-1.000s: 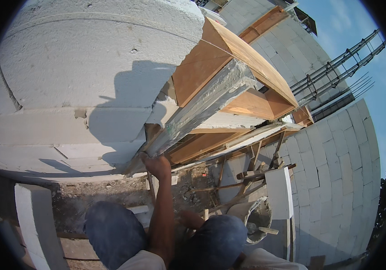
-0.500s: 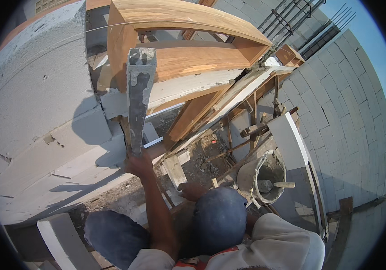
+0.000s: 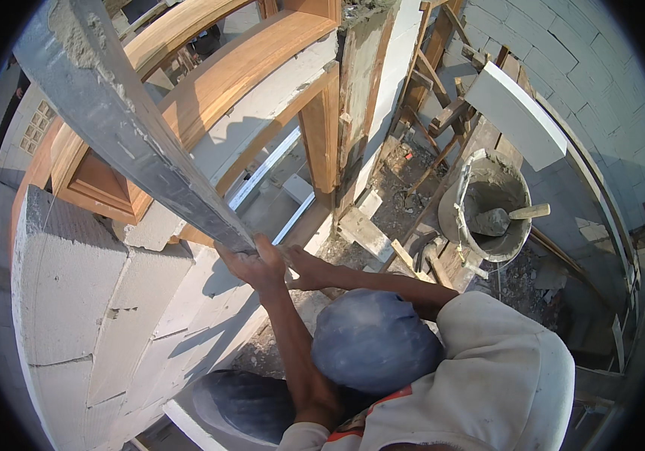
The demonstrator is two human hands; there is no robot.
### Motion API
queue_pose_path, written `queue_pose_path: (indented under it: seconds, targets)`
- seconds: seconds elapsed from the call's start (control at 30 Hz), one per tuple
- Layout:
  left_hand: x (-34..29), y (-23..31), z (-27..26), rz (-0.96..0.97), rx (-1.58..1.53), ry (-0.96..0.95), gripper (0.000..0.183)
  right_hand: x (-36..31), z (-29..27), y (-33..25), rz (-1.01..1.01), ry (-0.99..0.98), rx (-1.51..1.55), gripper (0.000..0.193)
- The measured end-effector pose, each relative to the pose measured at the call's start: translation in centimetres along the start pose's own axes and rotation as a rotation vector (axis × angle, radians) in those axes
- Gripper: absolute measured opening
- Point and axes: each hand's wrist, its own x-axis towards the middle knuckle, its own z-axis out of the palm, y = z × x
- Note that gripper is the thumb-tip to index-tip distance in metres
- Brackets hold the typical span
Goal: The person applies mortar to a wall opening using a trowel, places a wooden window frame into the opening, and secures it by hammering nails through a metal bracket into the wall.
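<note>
The left hand (image 3: 256, 264) is gripping the lower end of a long grey metal straightedge (image 3: 123, 124), with the fingers curled over the bar's near edge. The straightedge is running from the hand toward 10 o'clock, ending near the upper left rim of the view, and patches of dried mortar are clinging to its upper end. The bar is lying against the face of the white block wall (image 3: 104, 316), which is occupying the area from 7 to 9 o'clock.

The right hand (image 3: 301, 268) is sitting just beside the left hand, at its 3 o'clock side, with the fingers reaching toward the straightedge's lower end. Whether the right hand is closed on the bar or only touching it cannot be told, because the left hand is partly covering it.

An arched wooden window frame (image 3: 232, 83) is standing behind the straightedge at 12 o'clock, set into the block wall. A grey bucket (image 3: 488, 207) holding mortar is resting on the ground at 2 o'clock from the hands, well apart from them, and a trowel (image 3: 506, 219) with a wooden handle is lying inside it. A white block (image 3: 514, 114) is leaning at 1 o'clock above the bucket. Loose timber offcuts (image 3: 371, 237) are lying between the hands and the bucket.
</note>
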Motion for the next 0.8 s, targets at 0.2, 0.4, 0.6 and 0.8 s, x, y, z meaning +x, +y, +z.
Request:
queue_pose_path:
  seconds: [0.2,0.4,0.6,0.8]
  targets:
    - [7.1,15.1,-1.4,0.074,0.138,-0.145,0.062,1.0,-1.4,-5.8,-0.296,0.135,0.345,0.099]
    - [9.9,20.6,-4.2,0.258,-0.097,-0.368,0.089,-1.6,-9.9,-13.8,-0.387,0.118,0.714,0.084]
    - [10.1,14.3,-6.6,0.058,-0.200,-0.747,0.111,-3.9,-27.0,-24.2,-0.784,0.391,0.896,0.031]
    - [8.6,14.1,-4.7,-0.140,-0.046,-1.074,0.126,-6.1,-44.2,-31.2,-1.040,0.134,0.968,0.035]
